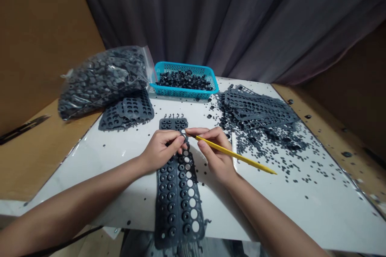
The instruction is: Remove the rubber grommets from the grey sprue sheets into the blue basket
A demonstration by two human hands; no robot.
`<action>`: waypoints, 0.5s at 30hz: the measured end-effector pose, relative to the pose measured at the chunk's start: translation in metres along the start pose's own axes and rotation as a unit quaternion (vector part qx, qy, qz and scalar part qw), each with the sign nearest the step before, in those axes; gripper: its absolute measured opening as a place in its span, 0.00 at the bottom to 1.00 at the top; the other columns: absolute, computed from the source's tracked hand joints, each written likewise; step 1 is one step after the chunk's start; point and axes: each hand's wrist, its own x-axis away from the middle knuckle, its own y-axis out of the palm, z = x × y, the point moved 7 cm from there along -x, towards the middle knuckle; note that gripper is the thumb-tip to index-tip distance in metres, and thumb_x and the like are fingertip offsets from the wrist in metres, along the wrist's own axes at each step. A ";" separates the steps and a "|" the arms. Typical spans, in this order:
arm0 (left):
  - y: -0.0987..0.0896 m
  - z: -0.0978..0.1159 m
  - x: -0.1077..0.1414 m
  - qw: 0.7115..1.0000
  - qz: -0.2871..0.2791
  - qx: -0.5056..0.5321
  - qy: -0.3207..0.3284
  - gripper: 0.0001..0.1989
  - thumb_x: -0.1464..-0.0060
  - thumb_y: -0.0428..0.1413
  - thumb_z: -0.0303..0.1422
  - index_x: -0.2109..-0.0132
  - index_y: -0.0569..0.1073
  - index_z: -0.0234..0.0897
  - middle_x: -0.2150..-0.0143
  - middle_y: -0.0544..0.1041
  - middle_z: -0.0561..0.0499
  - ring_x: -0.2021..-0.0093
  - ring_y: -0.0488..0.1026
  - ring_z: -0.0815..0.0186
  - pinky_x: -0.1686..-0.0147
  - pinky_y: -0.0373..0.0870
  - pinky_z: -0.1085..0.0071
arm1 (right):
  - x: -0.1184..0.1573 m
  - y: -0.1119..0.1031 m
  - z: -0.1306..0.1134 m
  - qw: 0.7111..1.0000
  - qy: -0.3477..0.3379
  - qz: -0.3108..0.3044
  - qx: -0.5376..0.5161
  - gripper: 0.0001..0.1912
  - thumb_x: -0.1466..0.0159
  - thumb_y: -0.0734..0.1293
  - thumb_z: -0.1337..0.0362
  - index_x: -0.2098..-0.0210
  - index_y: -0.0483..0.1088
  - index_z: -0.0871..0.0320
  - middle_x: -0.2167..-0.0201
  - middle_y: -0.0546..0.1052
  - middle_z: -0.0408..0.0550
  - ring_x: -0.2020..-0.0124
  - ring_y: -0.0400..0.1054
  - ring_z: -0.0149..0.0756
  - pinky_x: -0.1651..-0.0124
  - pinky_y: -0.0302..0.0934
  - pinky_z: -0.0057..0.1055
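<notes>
A long black rubber sheet (pixel 176 192) with rows of raised rings lies lengthwise before me, its near end reaching past the table edge. Along its right side runs a column of round holes showing white. My left hand (pixel 164 148) is closed over the upper part of the sheet, thumb and fingers pinched at the hole column; what they pinch is hidden. Between the thumb and fingers of my right hand (pixel 217 150) is a slim yellow tool (pixel 241 157) with a dark tip. That tip points at the sheet beside my left fingertips.
Behind stands a blue basket (pixel 187 92) of small black parts. A clear bag (pixel 102 80) full of black pieces rests at left, by some punched sheets (pixel 126 112). More sheets (pixel 259 106) are piled at right, with small black discs scattered over the white table (pixel 120 184).
</notes>
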 end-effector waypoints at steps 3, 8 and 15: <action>-0.002 0.004 0.000 1.000 0.013 -0.012 0.015 0.17 0.40 0.47 0.33 0.76 0.70 0.33 0.81 0.72 0.54 0.81 0.66 0.74 0.77 0.63 0.78 | 0.000 0.002 0.000 1.000 0.011 -0.009 -0.011 0.03 0.37 0.63 0.69 0.64 0.63 0.54 0.54 0.75 0.49 0.51 0.69 0.39 0.48 0.62 0.44; -0.003 0.010 0.000 0.999 0.019 -0.022 0.044 0.17 0.41 0.47 0.31 0.77 0.70 0.33 0.82 0.71 0.55 0.81 0.66 0.75 0.77 0.62 0.79 | 0.002 0.003 0.002 1.000 0.010 -0.019 0.014 0.04 0.37 0.63 0.70 0.64 0.63 0.55 0.55 0.76 0.49 0.51 0.70 0.39 0.48 0.63 0.44; -0.003 0.010 0.000 0.998 0.015 -0.027 0.057 0.16 0.41 0.47 0.29 0.77 0.70 0.33 0.82 0.71 0.55 0.82 0.66 0.74 0.77 0.62 0.78 | 0.003 0.004 0.000 0.996 -0.028 -0.025 0.079 0.06 0.38 0.63 0.71 0.63 0.63 0.55 0.56 0.77 0.50 0.52 0.70 0.39 0.50 0.64 0.45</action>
